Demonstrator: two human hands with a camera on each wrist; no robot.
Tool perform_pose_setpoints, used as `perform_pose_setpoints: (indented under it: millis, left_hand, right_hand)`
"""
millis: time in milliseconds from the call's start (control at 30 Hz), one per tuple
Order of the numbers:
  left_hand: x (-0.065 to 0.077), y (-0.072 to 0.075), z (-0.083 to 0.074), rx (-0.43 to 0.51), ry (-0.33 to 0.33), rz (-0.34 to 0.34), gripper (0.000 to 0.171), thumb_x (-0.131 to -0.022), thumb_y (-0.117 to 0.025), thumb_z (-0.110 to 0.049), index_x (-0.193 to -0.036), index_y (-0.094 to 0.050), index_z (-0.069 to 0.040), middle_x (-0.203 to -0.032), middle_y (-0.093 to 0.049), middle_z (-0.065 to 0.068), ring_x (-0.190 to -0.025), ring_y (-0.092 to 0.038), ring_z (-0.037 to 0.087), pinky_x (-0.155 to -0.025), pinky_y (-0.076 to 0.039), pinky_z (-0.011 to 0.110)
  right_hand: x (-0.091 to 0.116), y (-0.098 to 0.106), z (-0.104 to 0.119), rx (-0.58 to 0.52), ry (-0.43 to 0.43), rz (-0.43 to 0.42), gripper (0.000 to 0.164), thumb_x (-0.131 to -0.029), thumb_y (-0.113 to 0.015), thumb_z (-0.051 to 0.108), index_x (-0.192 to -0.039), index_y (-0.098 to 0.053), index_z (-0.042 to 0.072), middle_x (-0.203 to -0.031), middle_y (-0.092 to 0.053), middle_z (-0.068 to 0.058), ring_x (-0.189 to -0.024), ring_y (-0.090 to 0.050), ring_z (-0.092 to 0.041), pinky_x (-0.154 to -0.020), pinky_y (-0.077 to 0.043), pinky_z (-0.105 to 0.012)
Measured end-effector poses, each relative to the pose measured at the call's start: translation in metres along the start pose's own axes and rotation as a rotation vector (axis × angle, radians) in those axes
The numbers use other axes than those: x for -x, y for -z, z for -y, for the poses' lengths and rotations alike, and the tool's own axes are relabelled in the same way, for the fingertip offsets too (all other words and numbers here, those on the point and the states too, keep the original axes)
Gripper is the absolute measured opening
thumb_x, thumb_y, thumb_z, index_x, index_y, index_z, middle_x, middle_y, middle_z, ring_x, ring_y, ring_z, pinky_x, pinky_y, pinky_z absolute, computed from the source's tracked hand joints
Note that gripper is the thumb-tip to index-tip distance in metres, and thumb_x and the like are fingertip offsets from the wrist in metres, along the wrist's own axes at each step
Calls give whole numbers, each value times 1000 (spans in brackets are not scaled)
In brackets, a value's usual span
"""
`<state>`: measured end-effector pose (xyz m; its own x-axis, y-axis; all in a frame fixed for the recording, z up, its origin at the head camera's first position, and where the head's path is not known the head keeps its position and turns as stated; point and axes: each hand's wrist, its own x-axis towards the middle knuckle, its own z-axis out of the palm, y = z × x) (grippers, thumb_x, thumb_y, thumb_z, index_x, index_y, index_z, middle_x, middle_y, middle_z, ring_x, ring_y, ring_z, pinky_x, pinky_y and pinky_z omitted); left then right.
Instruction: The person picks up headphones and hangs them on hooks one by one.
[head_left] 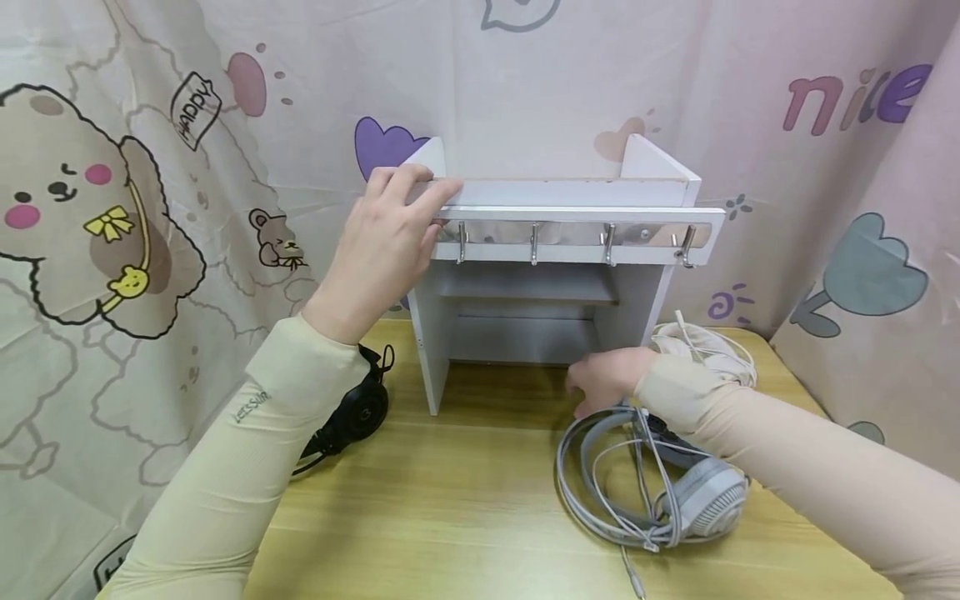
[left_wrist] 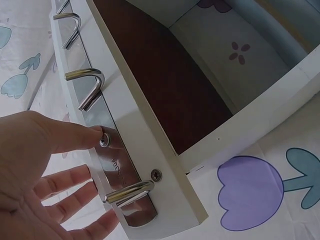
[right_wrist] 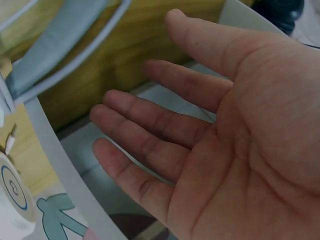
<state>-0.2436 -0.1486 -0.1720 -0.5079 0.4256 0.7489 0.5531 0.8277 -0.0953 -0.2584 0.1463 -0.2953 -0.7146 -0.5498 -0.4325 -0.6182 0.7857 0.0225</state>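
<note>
1. At the left end of the front rail point(head_left: 517, 214) of the white shelf point(head_left: 528, 285), the left hand point(head_left: 381, 240) holds on lightly: its thumb tip touches the metal strip point(head_left: 570, 234) beside a screw head, while the other fingers lie apart at the rail, some tips hidden by its edge.
2. Low before the shelf's right side panel, the right hand point(head_left: 611, 377) is spread loosely, fingers gently bent and holding nothing; I cannot tell whether they touch the shelf.
3. Along the strip stand four silver hooks point(head_left: 534, 244).
4. Just beside the right hand, nearer the person, lie the gray headphones point(head_left: 723, 498) with their looped cable.
5. Behind the right wrist, next to the shelf, sits a white cable bundle point(head_left: 708, 348).
6. On the shelf's left are the black headphones point(head_left: 365, 408), partly covered by the left sleeve.
7. Upright on the wooden table point(head_left: 442, 517), the shelf stands before a printed cloth point(head_left: 315, 75).
</note>
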Motion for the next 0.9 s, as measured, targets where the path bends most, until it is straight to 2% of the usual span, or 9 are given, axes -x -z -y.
perform_pose_setpoints:
  millis: [300,467,500,567,633,700,733,867,900]
  left_hand:
    - [-2,-3,-4,-9,6,-1,52,-99,-69,0,-148,-63,-14,-140,-60,20,-127,-53,43,-83,-58,59]
    - [-3,-5,-6,-35,-2,0,54,-98,-69,1,-149,-62,-14,-139,-60,21,-125,-53,44,-82,-59,58]
    - [-3,-5,-7,-39,-3,0,53,-98,-68,1,-149,-62,-14,-139,-60,21,-125,-53,45,-81,-59,58]
    - [-3,-5,-6,-49,-3,0,53,-98,-68,1,-149,-62,-14,-139,-60,21,-123,-52,45,-80,-59,57]
    - [-3,-5,-6,-53,-2,-1,53,-98,-68,1,-148,-62,-13,-139,-60,22,-122,-52,45,-79,-58,56]
    - [-2,-4,-6,-54,0,0,53,-98,-68,1,-148,-62,-13,-139,-59,23,-122,-51,45,-78,-58,55]
    - [-2,-4,-6,-52,1,1,53,-98,-68,1,-149,-62,-13,-140,-59,23,-121,-51,45,-78,-58,55]
    - [0,-2,-5,-54,1,10,53,-98,-67,1,-149,-61,-13,-140,-59,23,-121,-51,45,-80,-58,54]
    - [1,-2,-5,-55,2,11,53,-98,-67,1,-149,-61,-13,-140,-59,23,-120,-51,44,-80,-58,54]
  right_hand:
    - [-11,-14,1,2,-44,60,36,-98,-77,28,-129,-74,9,-124,-75,-7,-110,-71,-22,-95,-59,-38]
    - [-15,-21,-1,9,-42,81,33,-99,-75,26,-129,-75,11,-128,-75,-6,-118,-70,-25,-100,-58,-38]
    - [-17,-22,-2,14,-28,81,30,-99,-75,24,-126,-76,11,-125,-76,-4,-114,-70,-22,-97,-58,-36]
    - [-22,-26,-2,17,9,86,11,-99,-74,20,-102,-77,9,-98,-73,2,-90,-65,-14,-81,-54,-27]
    - [-26,-29,-2,13,41,93,21,-100,-73,16,-81,-66,11,-75,-56,7,-72,-49,-9,-68,-40,-22]
    - [-30,-32,-1,5,59,98,34,-100,-73,12,-72,-54,15,-68,-40,7,-66,-35,-9,-63,-29,-23]
    - [-31,-34,-1,1,56,103,37,-100,-73,11,-70,-51,16,-67,-36,7,-65,-32,-10,-62,-27,-23]
    - [-34,-35,4,17,46,83,20,-99,-74,12,-81,-69,18,-76,-54,10,-70,-43,-7,-64,-35,-20]
    - [-34,-35,5,19,54,82,21,-99,-73,11,-80,-69,16,-75,-53,9,-70,-42,-8,-64,-35,-20]
